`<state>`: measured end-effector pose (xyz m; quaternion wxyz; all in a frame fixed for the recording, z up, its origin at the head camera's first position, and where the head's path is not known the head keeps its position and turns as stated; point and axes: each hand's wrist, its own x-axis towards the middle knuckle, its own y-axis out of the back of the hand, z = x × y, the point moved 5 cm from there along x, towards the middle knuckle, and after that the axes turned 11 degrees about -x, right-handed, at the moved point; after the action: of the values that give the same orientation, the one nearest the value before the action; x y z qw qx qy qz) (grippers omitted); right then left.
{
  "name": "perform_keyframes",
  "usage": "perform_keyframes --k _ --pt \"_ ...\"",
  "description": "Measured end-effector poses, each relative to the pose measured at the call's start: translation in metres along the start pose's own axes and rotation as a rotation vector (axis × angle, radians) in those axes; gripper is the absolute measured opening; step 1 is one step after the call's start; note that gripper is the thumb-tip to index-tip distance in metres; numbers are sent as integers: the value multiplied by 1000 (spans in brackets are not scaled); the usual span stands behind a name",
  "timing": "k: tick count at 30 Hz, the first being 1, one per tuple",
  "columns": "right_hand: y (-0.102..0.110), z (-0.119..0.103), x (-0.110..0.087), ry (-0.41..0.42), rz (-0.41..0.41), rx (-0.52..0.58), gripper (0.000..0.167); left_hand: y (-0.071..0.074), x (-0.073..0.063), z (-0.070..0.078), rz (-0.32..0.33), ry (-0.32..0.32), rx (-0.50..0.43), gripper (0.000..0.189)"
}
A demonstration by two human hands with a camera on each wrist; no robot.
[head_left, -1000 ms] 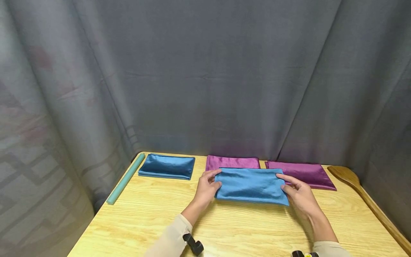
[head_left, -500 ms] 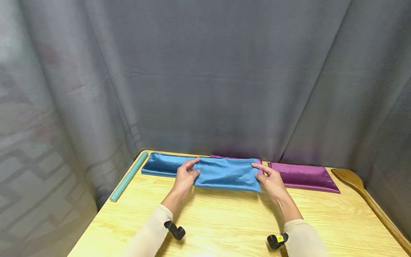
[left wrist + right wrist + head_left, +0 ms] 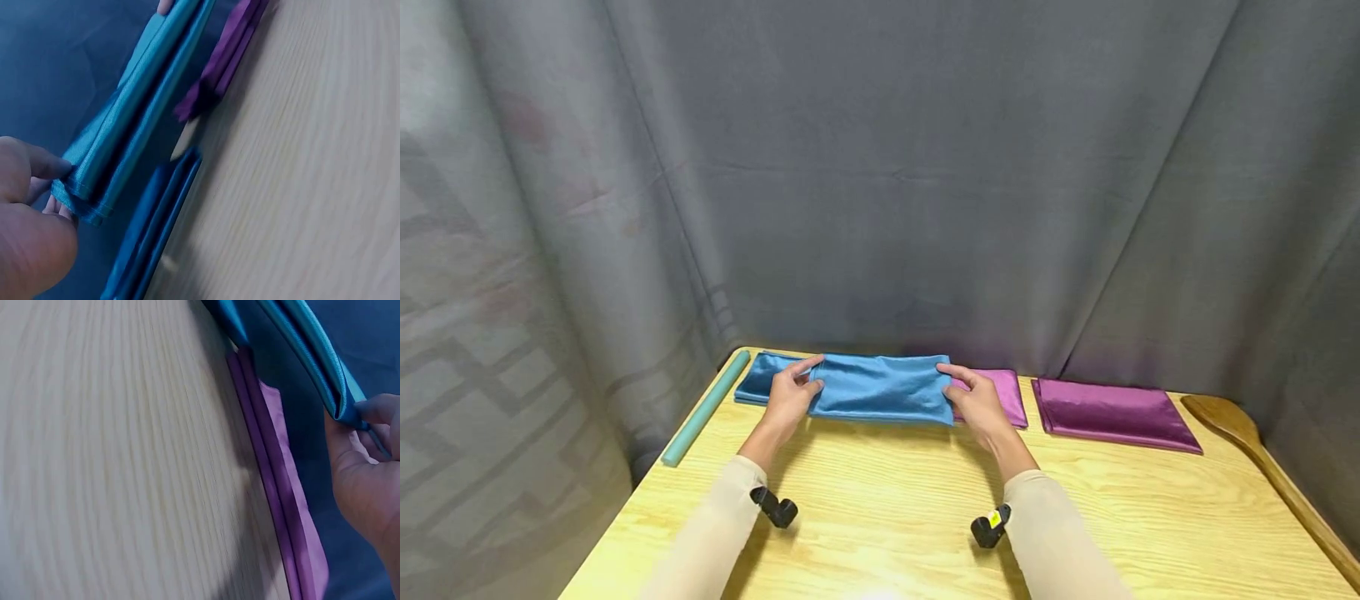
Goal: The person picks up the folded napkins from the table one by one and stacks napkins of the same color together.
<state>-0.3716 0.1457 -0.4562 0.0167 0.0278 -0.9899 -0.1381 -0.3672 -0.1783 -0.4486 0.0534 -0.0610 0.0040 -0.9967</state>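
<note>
- I had the light blue folded cloth (image 3: 880, 388) held up over the far part of the bench (image 3: 880, 500), in front of the grey curtain (image 3: 880, 183). In the head view it lapped across the right part of the dark blue cloth (image 3: 762, 379) and the left part of the pink-purple cloth (image 3: 1009, 397); both wrist views showed it above them, apart from both.
- My left grip (image 3: 786, 404) was clamped on its left edge and my right grip (image 3: 981, 404) on its right edge, each between thumb and fingers.
- The layers worried me most: they hung loose along the near side, so a pinch that missed one could let the fold slip and spread.
- Lowering it right there would, I judged, rumple it over the two cloths beneath, since it overlapped both.
- Uneven hands could also skew it, or let a sagging edge drag the dark blue cloth askew.
- Compared with a second earlier, the light blue cloth had travelled left and farther away, hiding some of the dark blue cloth and baring the right end of the pink-purple one.
- The purple cloth (image 3: 1114, 415), green rod (image 3: 706, 408) and wooden spoon (image 3: 1228, 421) had stayed put.
</note>
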Motion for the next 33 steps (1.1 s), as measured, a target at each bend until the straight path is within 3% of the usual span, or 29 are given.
perform_keyframes --k 7,14,23,29,33 --pt "-29 -2 11 -18 -5 72 49 20 21 -1 -8 5 95 49" --pt "-67 -13 19 -21 -24 122 51 51 35 3 18 7 176 50" --pt "-106 -17 27 -36 -5 82 52 82 42 15 -6 40 249 53" --pt "-127 -18 25 -37 -20 55 52 100 41 8 13 84 278 52" --pt "-134 -17 23 -35 3 45 55 103 44 3 5 81 306 53"
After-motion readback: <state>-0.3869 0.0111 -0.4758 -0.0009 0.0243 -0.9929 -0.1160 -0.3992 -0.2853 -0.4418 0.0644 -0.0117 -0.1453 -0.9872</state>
